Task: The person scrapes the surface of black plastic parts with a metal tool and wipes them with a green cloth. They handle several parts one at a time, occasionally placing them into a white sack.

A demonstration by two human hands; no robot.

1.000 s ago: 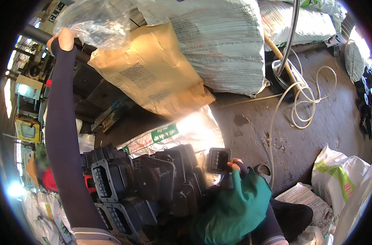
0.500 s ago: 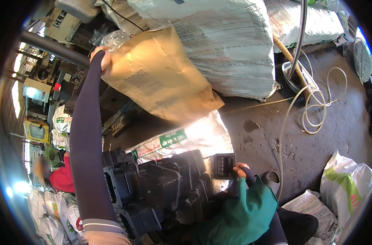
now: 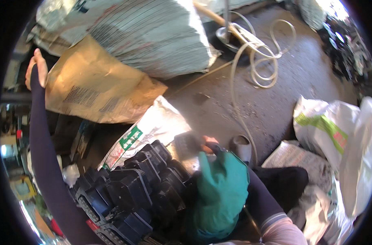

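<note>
Where sacks (image 3: 153, 36) crowd, stained concrete floor (image 3: 284, 98) with hose (image 3: 251, 61).

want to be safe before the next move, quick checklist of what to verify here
1. Left hand has a hold: ok, it grips the top edge of the brown paper sack.
2. Right hand has a hold: ok, the green glove grips a small black part; grip detail is blurred.
3. Stack of black plastic trays is steady: cannot tell, they lie piled unevenly.
4. Floor near the feet: not ok, a white hose loops over the concrete.
5. White printed sack is free of the trays: not ok, they overlap it.
</note>
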